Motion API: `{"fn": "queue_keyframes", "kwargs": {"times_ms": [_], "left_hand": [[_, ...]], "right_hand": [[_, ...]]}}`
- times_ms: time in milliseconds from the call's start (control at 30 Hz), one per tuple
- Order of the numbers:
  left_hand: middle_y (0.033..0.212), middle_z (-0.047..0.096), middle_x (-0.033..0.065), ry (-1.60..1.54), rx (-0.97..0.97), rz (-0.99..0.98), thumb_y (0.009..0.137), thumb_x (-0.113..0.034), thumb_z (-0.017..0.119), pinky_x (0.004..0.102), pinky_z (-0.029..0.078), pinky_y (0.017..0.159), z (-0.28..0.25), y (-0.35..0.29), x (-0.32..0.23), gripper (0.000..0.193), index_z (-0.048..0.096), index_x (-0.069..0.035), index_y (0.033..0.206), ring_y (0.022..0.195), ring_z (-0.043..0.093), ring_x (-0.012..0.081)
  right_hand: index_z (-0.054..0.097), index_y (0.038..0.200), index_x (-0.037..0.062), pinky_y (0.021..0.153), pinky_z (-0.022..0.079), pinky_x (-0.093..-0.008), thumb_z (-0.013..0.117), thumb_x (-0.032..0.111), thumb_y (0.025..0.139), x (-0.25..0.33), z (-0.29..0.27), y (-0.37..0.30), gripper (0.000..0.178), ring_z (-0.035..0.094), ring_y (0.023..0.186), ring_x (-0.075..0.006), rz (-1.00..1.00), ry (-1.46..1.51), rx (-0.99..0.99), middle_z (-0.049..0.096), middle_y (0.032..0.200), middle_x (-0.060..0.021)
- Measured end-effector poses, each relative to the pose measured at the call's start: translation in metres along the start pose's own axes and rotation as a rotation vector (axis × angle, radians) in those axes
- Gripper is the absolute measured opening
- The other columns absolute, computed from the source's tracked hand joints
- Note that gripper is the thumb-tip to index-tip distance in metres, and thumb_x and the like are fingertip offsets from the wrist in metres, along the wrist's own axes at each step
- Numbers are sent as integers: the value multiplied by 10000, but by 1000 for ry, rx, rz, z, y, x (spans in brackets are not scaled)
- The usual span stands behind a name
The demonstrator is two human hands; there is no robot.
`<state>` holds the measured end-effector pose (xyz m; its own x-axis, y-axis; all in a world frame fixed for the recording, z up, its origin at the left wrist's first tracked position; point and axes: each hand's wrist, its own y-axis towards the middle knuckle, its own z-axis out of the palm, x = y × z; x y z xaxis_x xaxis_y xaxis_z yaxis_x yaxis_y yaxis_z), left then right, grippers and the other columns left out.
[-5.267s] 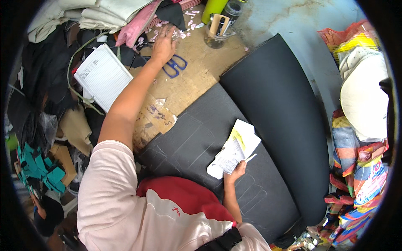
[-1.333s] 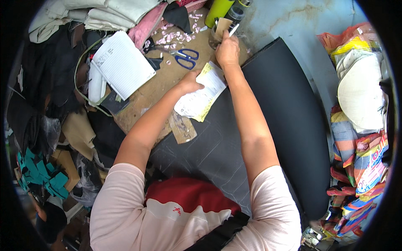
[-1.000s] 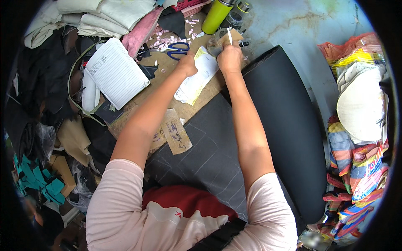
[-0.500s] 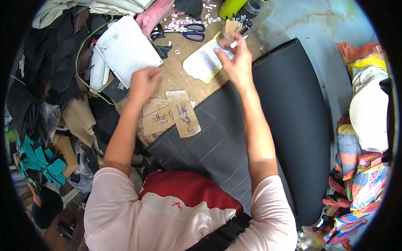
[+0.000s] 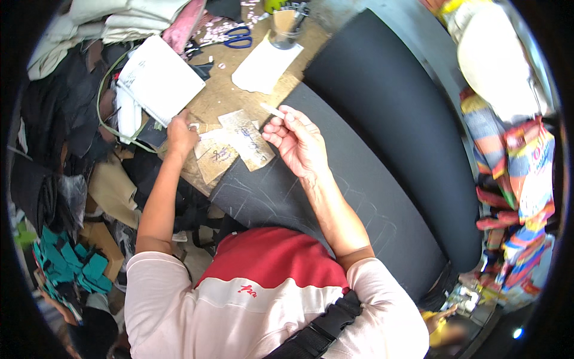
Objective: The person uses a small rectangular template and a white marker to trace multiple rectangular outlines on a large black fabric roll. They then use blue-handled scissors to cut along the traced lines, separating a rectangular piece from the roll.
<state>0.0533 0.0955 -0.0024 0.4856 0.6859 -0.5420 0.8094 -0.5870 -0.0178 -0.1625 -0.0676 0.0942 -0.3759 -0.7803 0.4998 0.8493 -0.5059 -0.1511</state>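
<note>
My right hand [image 5: 299, 140] is closed in a pinch around a short, slim white stick [image 5: 272, 110], palm partly turned up, above the dark sheet material [image 5: 353, 179]. Pale lines are drawn across that sheet. My left hand [image 5: 181, 136] has its fingers bent together by the lower corner of an open lined notebook [image 5: 160, 84]; what they grip, if anything, I cannot make out. Beside it lie brownish card pieces with handwriting: one [image 5: 254, 152] overlaps another [image 5: 214, 164] on the wooden table.
A thick black roll [image 5: 394, 107] runs along the right. Blue-handled scissors [image 5: 239, 37], a pale paper [image 5: 260, 70] and a clear cup of pens [image 5: 285, 37] are at the back. Dark scraps [image 5: 66, 107] pile up at left; colourful sacks [image 5: 532, 161] stand far right.
My right hand has come back toward me from beside the pen cup, still holding the white stick. My left hand has moved nearer and left, to the notebook's lower corner. The view has shifted.
</note>
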Motion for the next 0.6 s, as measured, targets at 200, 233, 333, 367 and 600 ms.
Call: {"fn": "queue_keyframes", "kwargs": {"times_ms": [200, 233, 333, 367, 600], "left_hand": [[884, 636, 211, 65, 48, 239, 652, -48, 673, 402, 499, 744, -9, 7, 8, 396, 634, -2, 1043, 843, 618, 341], [893, 638, 209, 134, 9, 358, 648, -79, 700, 402, 499, 752, -6, 2, 9, 405, 634, 1, 1039, 858, 617, 337], [863, 641, 202, 154, 106, 309, 636, -163, 758, 393, 496, 744, -5, -2, 14, 416, 642, 11, 996, 845, 624, 328], [843, 643, 199, 117, 150, 217, 633, -190, 774, 389, 495, 735, -6, -2, 16, 419, 645, 14, 976, 832, 628, 326], [627, 574, 115, -70, 111, 10, 677, -202, 776, 324, 451, 596, -17, 2, 28, 303, 585, 28, 728, 626, 578, 180]], "right_hand": [[563, 1081, -25, 731, 552, -358, 533, 52, 897, 17, 12, -34, 201, 648, 782, -249, -117, -31, -18, 640, 868, -153], [562, 1076, -27, 720, 553, -343, 544, 51, 893, 16, 10, -38, 199, 649, 773, -239, -119, -5, -11, 641, 867, -148], [579, 1070, -8, 722, 545, -346, 501, 45, 910, 2, -6, -49, 185, 647, 796, -231, -224, -381, -83, 642, 875, -149], [587, 1079, 7, 733, 532, -340, 518, 64, 906, -10, -13, -50, 195, 647, 794, -219, -287, -739, -106, 650, 899, -152], [349, 1356, 95, 1019, 200, -617, 706, 462, 701, -85, -60, -47, 831, 235, 1305, -457, -115, -2007, -45, 376, 1366, -205]]}}
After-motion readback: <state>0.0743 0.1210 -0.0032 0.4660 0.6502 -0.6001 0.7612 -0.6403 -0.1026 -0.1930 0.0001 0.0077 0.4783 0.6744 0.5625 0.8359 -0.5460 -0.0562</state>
